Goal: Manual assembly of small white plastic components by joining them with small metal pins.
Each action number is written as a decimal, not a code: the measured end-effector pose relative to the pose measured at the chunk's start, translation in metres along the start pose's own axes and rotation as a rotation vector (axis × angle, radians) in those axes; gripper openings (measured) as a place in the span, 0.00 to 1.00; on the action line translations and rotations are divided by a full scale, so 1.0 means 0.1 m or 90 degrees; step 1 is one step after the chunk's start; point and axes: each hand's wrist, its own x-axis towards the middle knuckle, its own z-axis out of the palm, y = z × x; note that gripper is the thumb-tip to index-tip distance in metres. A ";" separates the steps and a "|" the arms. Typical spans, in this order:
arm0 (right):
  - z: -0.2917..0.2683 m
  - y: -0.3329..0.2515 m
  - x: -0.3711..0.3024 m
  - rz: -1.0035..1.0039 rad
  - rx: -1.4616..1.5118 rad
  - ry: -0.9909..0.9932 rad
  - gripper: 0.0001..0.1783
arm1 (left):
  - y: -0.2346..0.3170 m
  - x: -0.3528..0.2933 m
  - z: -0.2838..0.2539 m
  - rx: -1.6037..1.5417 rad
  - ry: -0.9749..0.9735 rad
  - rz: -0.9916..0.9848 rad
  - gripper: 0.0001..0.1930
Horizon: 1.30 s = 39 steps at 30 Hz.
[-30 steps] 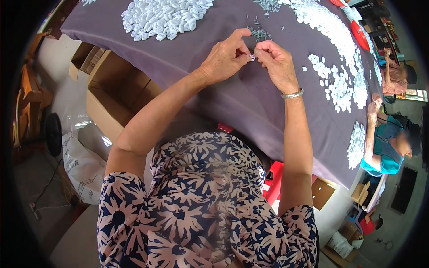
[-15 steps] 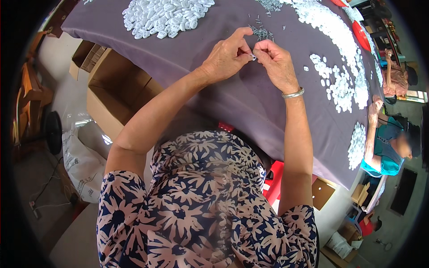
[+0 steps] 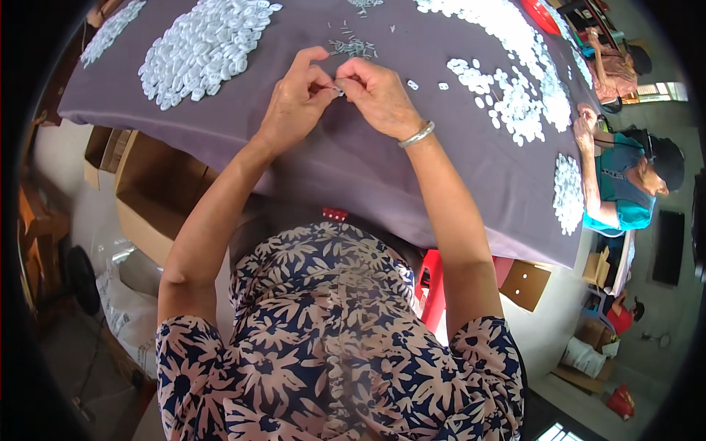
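Observation:
Over the purple-grey tablecloth, my left hand pinches a small white plastic piece between thumb and forefinger. Fingertip to fingertip with it, my right hand is closed in a pinch at the same piece and wears a silver bangle. Whatever is between the right fingertips is too small to make out. Just beyond the hands lies a scatter of small grey pins. Two loose white pieces, the nearer one beside my right knuckles, rest on the cloth.
A large heap of white oval pieces lies to the left. Further white pieces spread along the right, near a red container. At the right edge a person in teal works. Below the table's left edge stands an open cardboard box.
The whole view has shifted, so the table's contents sit further left in it. My hands stay pinched together. A loose white piece now shows beside my right hand.

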 end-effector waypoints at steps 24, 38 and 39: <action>-1.80 0.66 -0.90 0.223 -0.329 0.225 0.07 | 0.06 -0.01 0.00 0.011 -0.026 -0.085 0.23; -1.23 0.18 -0.75 0.191 -0.298 0.076 0.08 | 0.10 0.01 -0.01 -0.002 -0.032 -0.081 0.21; -1.23 0.15 -0.74 0.222 -0.270 0.062 0.08 | 0.08 0.00 -0.01 -0.015 -0.030 -0.067 0.21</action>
